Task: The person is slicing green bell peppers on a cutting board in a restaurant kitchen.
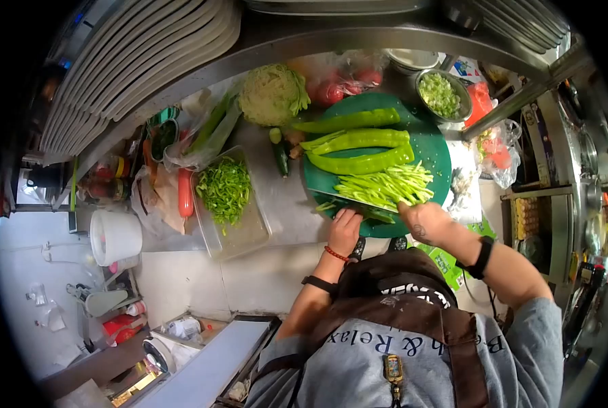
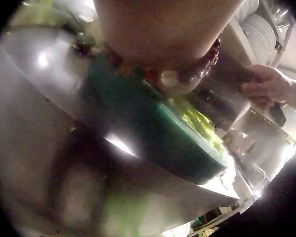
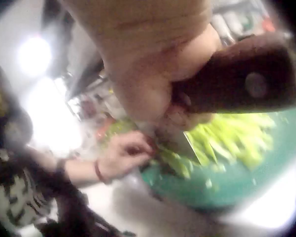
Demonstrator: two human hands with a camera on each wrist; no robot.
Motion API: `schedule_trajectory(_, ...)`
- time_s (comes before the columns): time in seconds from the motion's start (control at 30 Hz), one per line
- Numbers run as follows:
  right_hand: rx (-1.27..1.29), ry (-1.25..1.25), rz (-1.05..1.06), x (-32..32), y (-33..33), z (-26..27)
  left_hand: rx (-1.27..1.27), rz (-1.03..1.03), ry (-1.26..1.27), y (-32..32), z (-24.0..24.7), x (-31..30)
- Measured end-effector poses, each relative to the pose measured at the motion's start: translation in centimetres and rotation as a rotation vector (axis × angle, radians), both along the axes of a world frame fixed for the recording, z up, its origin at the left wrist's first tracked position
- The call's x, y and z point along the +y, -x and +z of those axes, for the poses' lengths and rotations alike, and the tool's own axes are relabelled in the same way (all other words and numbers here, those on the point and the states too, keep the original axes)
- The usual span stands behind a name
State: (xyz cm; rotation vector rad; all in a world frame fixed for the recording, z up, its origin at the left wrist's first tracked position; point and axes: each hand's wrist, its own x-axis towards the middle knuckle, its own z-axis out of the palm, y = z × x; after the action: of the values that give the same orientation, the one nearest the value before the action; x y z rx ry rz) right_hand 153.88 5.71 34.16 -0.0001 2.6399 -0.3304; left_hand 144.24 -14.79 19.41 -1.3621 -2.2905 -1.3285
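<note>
My right hand (image 1: 421, 221) grips the dark wooden handle (image 3: 246, 74) of a broad knife, whose blade (image 1: 358, 199) lies over the round green cutting board (image 1: 434, 146). At the board's near edge, my left hand (image 1: 345, 230) has its fingers bent and pressed on a green pepper piece (image 1: 379, 215) beside the blade. Pale green strips (image 1: 385, 185) are heaped just beyond the blade. Whole long green peppers (image 1: 362, 162) lie across the board's far part. The left wrist view shows the knife blade (image 2: 222, 94) upright over the board; the left fingers are hidden there.
Left of the board, a clear tray (image 1: 253, 231) holds cut greens, with a small cucumber (image 1: 279, 153) between. Behind are a cabbage (image 1: 270, 95), bagged tomatoes (image 1: 331, 92) and a metal bowl (image 1: 464, 109) of chopped greens. A shelf (image 1: 358, 42) of stacked plates (image 1: 147, 61) hangs overhead.
</note>
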Motion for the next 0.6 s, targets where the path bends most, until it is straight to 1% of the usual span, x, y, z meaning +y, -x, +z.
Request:
schedule_trajectory(0.03, -0.072, -0.032, -0.012, -0.3, 0.1, 1.7, -0.01, -0.008, 0.011, 0.0, 0.0, 0.1)
schedule_trajectory(0.1, -0.101, -0.042, -0.046, -0.7, -1.2, 1.4, -0.005, 0.001, -0.009, -0.3, -0.2, 0.1)
schedule_trajectory(0.17, 0.042, 0.039, -0.117, -0.8, -2.6, -3.8, -0.013, -0.004, -0.031, -0.1, -0.2, 0.4)
schedule_trajectory(0.2, 0.078, 0.069, -0.128, -0.7, -2.2, -4.3, -0.012, 0.009, -0.029, -0.2, -0.6, 0.3)
schedule_trajectory(0.27, 0.041, 0.051, -0.098, 0.0, -0.1, -2.9, -0.023, 0.015, -0.008, 0.1, -1.0, 0.4)
schedule_trajectory(0.33, -0.021, 0.061, -0.1, -0.5, -0.1, -0.2, -0.027, 0.005, -0.017, -0.1, 0.1, 0.2)
schedule_trajectory(0.4, -0.039, 0.078, -0.186, -1.0, -1.5, -1.5, -0.02, 0.015, -0.014, -0.3, -0.2, 0.1)
schedule_trajectory(0.47, -0.045, 0.095, -0.278, -1.5, -2.1, -4.0, -0.036, 0.018, -0.017, -0.5, -0.2, 0.4)
schedule_trajectory(0.57, 0.048, 0.166, -0.272, 0.3, -1.0, -3.4, -0.064, 0.015, -0.015, 0.1, 0.7, 0.2)
schedule_trajectory(0.6, 0.094, 0.154, -0.311, 0.8, -1.3, -2.5, -0.056, 0.016, -0.02, 0.6, 1.9, 0.1)
